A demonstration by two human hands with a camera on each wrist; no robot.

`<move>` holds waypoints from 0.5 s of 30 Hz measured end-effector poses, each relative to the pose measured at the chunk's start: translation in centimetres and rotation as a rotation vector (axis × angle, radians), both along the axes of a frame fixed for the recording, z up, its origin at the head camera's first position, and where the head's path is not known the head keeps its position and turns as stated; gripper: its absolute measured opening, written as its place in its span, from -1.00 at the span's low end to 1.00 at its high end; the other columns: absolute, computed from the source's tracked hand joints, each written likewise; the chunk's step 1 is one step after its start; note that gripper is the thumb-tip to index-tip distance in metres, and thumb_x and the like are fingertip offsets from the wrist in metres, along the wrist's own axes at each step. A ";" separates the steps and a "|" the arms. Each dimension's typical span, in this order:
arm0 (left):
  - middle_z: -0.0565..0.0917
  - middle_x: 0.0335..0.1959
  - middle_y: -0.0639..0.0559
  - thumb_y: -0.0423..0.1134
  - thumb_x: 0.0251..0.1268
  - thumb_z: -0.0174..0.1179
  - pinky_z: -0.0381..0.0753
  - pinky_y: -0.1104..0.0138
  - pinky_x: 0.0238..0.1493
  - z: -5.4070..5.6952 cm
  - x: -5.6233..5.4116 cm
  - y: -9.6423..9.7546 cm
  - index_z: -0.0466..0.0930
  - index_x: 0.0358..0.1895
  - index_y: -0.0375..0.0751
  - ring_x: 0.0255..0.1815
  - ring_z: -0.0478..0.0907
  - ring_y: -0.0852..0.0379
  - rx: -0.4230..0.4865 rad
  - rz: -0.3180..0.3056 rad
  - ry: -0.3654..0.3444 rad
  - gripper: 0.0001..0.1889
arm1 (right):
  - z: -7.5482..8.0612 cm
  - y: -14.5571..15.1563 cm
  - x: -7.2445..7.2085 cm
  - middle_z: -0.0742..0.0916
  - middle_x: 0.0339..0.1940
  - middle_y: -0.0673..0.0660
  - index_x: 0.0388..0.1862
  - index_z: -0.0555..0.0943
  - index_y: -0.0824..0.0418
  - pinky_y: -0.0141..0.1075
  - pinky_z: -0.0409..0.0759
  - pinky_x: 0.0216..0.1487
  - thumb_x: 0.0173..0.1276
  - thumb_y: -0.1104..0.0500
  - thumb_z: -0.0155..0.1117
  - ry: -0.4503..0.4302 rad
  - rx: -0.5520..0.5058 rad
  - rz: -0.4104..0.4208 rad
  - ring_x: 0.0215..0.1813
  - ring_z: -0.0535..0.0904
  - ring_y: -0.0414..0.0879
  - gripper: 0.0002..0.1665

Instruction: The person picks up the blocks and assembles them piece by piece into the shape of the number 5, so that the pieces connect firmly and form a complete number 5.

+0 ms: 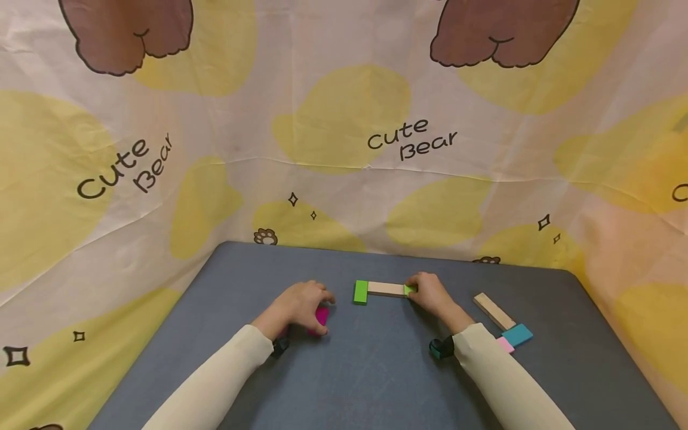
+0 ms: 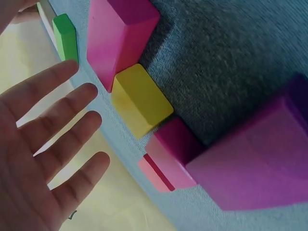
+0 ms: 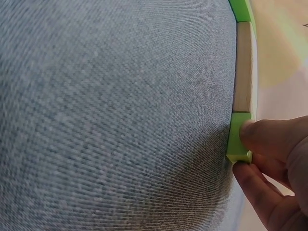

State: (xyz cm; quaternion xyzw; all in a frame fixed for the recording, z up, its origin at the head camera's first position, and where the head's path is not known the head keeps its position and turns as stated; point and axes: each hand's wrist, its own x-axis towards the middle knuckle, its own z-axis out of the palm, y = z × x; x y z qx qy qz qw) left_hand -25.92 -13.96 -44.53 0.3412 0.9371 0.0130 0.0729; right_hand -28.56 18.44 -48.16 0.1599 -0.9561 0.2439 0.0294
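One part-hidden green block [image 3: 235, 137], right hand [image 1: 429, 292] pinching it — spread left hand [image 1: 300, 304] partly masks magenta block [image 1: 322, 315]

The fabric backdrop [image 1: 333, 113] carried the dark printed wording "Cute Bear" at two positions: a central inscription [image 1: 412, 140] and a left inscription [image 1: 126, 166] that sloped upward to the right. A partial character [image 1: 680, 192] resembling "C" stood at the right edge. Four-pointed star symbols [image 1: 292, 199] and paw-print symbols [image 1: 266, 237] were also printed.
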 end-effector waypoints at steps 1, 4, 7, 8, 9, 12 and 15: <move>0.62 -0.06 0.13 0.23 -0.18 0.40 0.52 0.22 -0.14 0.1 0.1 0.0 0.63 0.06 0.08 -0.10 0.46 0.15 -0.008 0.001 0.001 -0.37 | 0.0 0.0 0.0 0.76 -0.27 0.22 -0.28 0.74 0.35 -0.09 0.61 -0.19 0.09 0.36 0.40 0.000 -0.002 -0.001 -0.24 0.63 0.02 -0.82; 0.62 -0.05 0.13 0.22 -0.22 0.43 0.50 0.22 -0.15 0.2 0.2 -0.1 0.62 0.06 0.09 -0.12 0.44 0.16 -0.025 0.003 0.001 -0.35 | -0.1 0.1 -0.1 0.76 -0.26 0.23 -0.26 0.74 0.36 -0.09 0.61 -0.19 0.09 0.35 0.41 -0.003 -0.005 -0.003 -0.24 0.63 0.02 -0.81; 0.62 -0.04 0.13 0.22 -0.27 0.45 0.50 0.20 -0.13 0.2 0.4 -0.1 0.62 0.07 0.10 -0.12 0.44 0.16 -0.047 0.000 0.015 -0.32 | -0.1 0.2 -0.1 0.76 -0.25 0.24 -0.25 0.74 0.36 -0.08 0.61 -0.16 0.09 0.35 0.41 -0.008 -0.010 -0.010 -0.21 0.64 0.04 -0.80; 0.62 -0.04 0.13 0.21 -0.29 0.46 0.50 0.20 -0.12 0.2 0.4 -0.1 0.61 0.07 0.10 -0.11 0.44 0.16 -0.055 -0.001 0.020 -0.31 | -0.1 0.2 -0.1 0.76 -0.25 0.25 -0.25 0.74 0.37 -0.08 0.61 -0.16 0.09 0.36 0.40 -0.006 -0.009 -0.010 -0.21 0.64 0.04 -0.80; 0.62 -0.04 0.14 0.21 -0.30 0.47 0.50 0.19 -0.11 0.1 0.5 -0.2 0.61 0.07 0.11 -0.11 0.44 0.15 -0.063 -0.001 0.026 -0.31 | -0.1 0.2 -0.1 0.76 -0.25 0.25 -0.26 0.73 0.37 -0.08 0.61 -0.17 0.09 0.36 0.40 -0.004 -0.007 -0.008 -0.22 0.64 0.04 -0.80; 0.61 -0.04 0.14 0.18 -0.33 0.48 0.48 0.19 -0.09 -0.1 0.5 -0.2 0.60 0.08 0.12 -0.10 0.44 0.15 -0.084 0.000 0.038 -0.29 | 0.0 0.1 -0.1 0.76 -0.24 0.25 -0.26 0.74 0.37 -0.08 0.61 -0.17 0.10 0.36 0.40 -0.008 -0.008 -0.013 -0.21 0.64 0.04 -0.81; 0.61 -0.03 0.14 0.15 -0.31 0.49 0.48 0.19 -0.07 -0.4 0.4 -0.3 0.59 0.09 0.12 -0.10 0.44 0.15 -0.093 0.003 0.040 -0.31 | 0.0 0.0 0.1 0.76 -0.23 0.25 -0.24 0.74 0.37 -0.08 0.61 -0.16 0.11 0.36 0.38 -0.018 -0.005 -0.017 -0.20 0.64 0.04 -0.80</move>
